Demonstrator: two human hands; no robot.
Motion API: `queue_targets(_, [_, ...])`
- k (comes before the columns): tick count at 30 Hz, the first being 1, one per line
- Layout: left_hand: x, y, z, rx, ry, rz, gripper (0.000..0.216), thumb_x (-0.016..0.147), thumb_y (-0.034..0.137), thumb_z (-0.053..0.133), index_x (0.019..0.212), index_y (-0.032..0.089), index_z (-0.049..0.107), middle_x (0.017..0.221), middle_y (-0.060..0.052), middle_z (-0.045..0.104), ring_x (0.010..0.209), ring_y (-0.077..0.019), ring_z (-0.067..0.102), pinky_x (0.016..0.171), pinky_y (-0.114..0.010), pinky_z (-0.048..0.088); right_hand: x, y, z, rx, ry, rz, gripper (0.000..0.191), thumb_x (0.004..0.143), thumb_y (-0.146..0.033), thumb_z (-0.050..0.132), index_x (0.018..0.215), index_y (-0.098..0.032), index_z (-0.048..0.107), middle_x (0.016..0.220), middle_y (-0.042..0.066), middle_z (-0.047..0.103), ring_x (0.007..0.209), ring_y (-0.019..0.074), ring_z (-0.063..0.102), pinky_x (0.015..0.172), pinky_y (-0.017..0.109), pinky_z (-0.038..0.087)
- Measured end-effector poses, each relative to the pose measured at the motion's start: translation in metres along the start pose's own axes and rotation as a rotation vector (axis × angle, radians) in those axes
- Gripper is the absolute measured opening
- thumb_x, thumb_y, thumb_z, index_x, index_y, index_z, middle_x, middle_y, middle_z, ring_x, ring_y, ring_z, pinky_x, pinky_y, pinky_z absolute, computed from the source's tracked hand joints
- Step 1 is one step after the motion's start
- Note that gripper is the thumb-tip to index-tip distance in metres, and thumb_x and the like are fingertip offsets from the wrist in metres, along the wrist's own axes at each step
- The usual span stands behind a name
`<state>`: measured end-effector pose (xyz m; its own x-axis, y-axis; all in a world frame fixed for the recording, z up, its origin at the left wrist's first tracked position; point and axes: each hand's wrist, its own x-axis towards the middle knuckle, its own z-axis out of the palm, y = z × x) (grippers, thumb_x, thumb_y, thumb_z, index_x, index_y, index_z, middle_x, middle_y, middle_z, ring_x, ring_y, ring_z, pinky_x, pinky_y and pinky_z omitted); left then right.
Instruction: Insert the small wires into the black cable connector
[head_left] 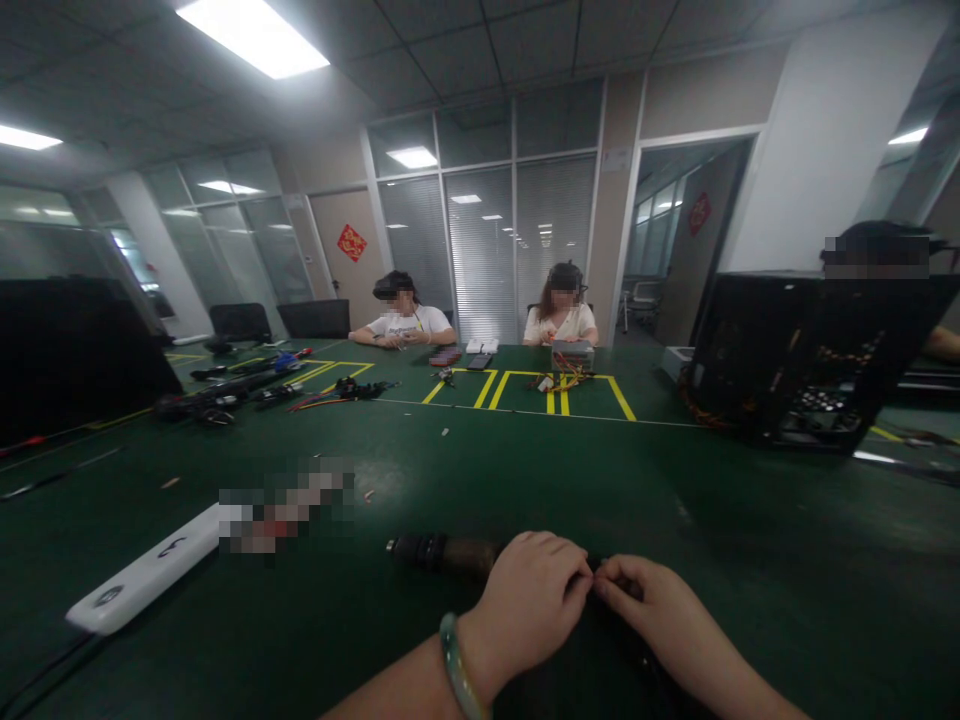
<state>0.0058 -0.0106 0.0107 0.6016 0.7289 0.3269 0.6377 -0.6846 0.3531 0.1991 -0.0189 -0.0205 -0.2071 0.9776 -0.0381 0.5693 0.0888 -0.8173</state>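
Head view: left hand clamps a dark cylinder, right hand pinched shut beside it.
Ribbed black tip points left; long axis lies sideways across the green table.

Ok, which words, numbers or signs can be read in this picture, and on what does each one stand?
White power strip: one handwritten mark, perhaps "3"; its oval logo is too blurred.
Red diamond sign on the far door: blurred, unreadable.
Red sign on the open door: unreadable.
White notice on the wall: too small.
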Motion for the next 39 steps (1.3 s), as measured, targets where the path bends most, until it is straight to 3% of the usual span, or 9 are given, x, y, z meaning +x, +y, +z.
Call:
queue_targets(24, [-0.0018,-0.0044,0.0049,-0.073,0.007,-0.016,0.011,0.084,0.016,0.064,0.092,0.023,0.061,0.1,0.003,0.065,0.097,-0.0186,0.057,0.09,-0.034,0.04,-0.0001,-0.0002,-0.0004,-0.127,0.03,-0.049,0.016,0.083,-0.026,0.058,0.086,-0.025,0.073,0.083,0.001,0.072,0.074,0.0186,0.065,0.064,0.024,0.043])
queue_targets(39, [-0.0014,-0.0022,0.0019,-0.038,-0.012,-0.018,0.012,0.085,0.02,0.064,0.095,0.023,0.06,0.1,0.002,0.064,0.098,-0.0181,0.056,0.09,-0.032,0.04,0.0015,0.0051,0.0001,-0.033,0.02,-0.021,0.02,0.088,-0.034,0.055,0.079,-0.021,0.068,0.075,-0.001,0.067,0.071,0.0166,0.061,0.061,0.022,0.039])
